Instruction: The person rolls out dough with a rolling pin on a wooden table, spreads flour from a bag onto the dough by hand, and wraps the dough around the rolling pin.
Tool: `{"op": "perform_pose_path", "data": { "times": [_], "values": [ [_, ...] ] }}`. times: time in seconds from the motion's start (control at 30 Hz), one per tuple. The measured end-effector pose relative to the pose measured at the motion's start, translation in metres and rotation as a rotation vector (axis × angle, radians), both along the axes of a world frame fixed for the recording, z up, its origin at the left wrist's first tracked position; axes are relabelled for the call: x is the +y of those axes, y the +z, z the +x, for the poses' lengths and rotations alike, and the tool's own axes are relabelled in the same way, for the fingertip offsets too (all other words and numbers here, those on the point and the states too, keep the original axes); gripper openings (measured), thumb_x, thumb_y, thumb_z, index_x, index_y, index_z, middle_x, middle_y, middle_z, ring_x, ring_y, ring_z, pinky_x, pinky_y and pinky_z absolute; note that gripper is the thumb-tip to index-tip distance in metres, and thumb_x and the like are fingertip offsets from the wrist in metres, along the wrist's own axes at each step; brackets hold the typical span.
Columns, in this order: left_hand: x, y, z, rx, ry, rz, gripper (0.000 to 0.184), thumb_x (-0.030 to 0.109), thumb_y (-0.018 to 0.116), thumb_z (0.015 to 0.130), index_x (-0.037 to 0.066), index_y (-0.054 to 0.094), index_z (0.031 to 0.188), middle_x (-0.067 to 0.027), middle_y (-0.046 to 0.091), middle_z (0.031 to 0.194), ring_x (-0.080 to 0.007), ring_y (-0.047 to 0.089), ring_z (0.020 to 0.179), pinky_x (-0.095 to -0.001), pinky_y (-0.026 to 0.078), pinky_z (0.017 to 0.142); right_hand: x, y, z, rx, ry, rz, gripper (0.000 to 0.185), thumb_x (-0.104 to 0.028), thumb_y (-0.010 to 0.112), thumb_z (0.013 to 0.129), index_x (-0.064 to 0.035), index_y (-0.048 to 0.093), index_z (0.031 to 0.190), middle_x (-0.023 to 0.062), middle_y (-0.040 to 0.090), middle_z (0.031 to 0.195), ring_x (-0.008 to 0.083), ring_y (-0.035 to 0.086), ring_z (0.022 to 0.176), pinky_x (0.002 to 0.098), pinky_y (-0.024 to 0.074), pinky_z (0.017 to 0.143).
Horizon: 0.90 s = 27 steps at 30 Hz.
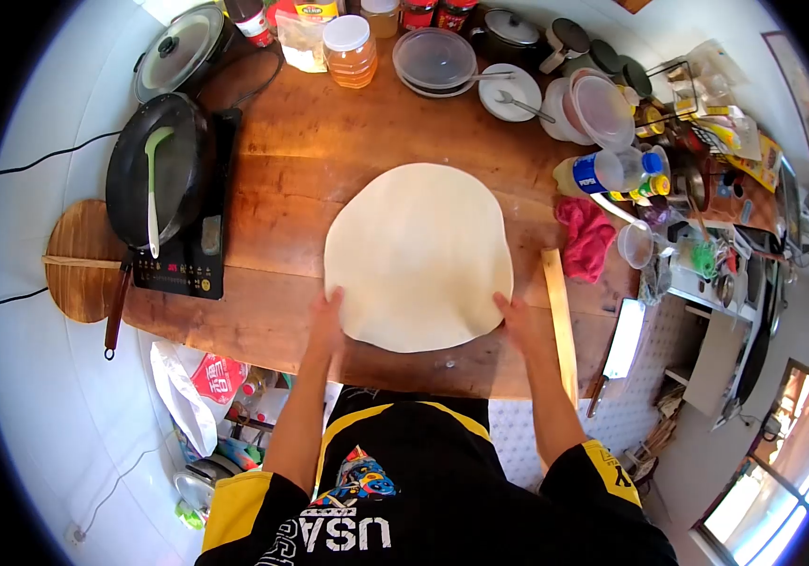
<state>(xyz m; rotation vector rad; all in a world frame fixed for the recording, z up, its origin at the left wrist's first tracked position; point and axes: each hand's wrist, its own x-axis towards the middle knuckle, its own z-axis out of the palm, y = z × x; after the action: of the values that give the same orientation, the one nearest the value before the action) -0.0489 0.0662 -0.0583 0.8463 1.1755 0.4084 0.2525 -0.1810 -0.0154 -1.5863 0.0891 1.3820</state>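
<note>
A wide, round sheet of rolled-out dough (419, 255) lies on the wooden table, pale and slightly rippled near its lower edge. At its lower left rim, my left hand (326, 321) has the edge between thumb and fingers, a little smeared by motion. My right hand (515, 319) holds the opposite rim at the lower right, the thumb on top and the other fingers partly hidden. Just right of that hand, a long wooden rolling stick (560, 325) lies across the table's front edge.
On the left, a black frying pan (155, 170) with a green-headed spatula (153, 189) rests on an induction cooker (178, 269). A cleaver (624, 340) and a red cloth (586, 238) lie at the right. Jars, bowls, a plate (510, 92) and bottles line the back and right.
</note>
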Motion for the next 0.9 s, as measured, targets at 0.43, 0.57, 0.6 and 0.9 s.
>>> {"op": "perform_pose_path", "data": {
  "times": [0.43, 0.57, 0.6, 0.9],
  "values": [
    [0.133, 0.016, 0.038, 0.164, -0.387, 0.162, 0.031, 0.03, 0.06, 0.1, 0.001, 0.067, 0.094, 0.0021, 0.061, 0.079, -0.0066, 0.054, 0.072, -0.0249, 0.045, 0.066, 0.003, -0.008, -0.047, -0.056, -0.065, -0.014, 0.027, -0.024, 0.065, 0.097, -0.0018, 0.067, 0.113, 0.0066, 0.07, 0.103, 0.0152, 0.066, 0.096, 0.033, 0.0547, 0.083],
    [0.099, 0.046, 0.066, 0.222, -0.561, 0.188, 0.031, 0.031, 0.061, 0.099, 0.001, 0.067, 0.096, 0.0032, 0.061, 0.083, -0.006, 0.054, 0.076, -0.0258, 0.045, 0.07, -0.04, -0.005, -0.046, -0.078, -0.153, -0.17, 0.025, -0.025, 0.066, 0.096, -0.003, 0.067, 0.108, 0.0033, 0.069, 0.096, 0.0163, 0.066, 0.087, 0.0321, 0.0551, 0.075],
    [0.09, 0.041, 0.06, 0.232, -0.569, 0.18, 0.031, 0.031, 0.061, 0.099, 0.001, 0.067, 0.096, 0.0032, 0.061, 0.083, -0.006, 0.054, 0.076, -0.0258, 0.045, 0.07, -0.055, 0.002, -0.048, -0.128, -0.126, -0.242, 0.026, -0.024, 0.067, 0.095, -0.0029, 0.066, 0.11, 0.0055, 0.071, 0.101, 0.0194, 0.068, 0.088, 0.0323, 0.0565, 0.076],
    [-0.002, 0.026, 0.01, 0.136, -0.175, -0.036, 0.037, 0.034, 0.056, 0.102, 0.001, 0.065, 0.118, -0.0036, 0.07, 0.109, -0.0123, 0.064, 0.097, -0.0282, 0.051, 0.085, -0.207, 0.006, -0.014, -1.37, 0.309, -0.759, 0.059, -0.02, 0.071, 0.086, -0.0026, 0.047, 0.137, 0.0252, 0.055, 0.124, 0.044, 0.052, 0.112, 0.0532, 0.0433, 0.094]
  ]
}}
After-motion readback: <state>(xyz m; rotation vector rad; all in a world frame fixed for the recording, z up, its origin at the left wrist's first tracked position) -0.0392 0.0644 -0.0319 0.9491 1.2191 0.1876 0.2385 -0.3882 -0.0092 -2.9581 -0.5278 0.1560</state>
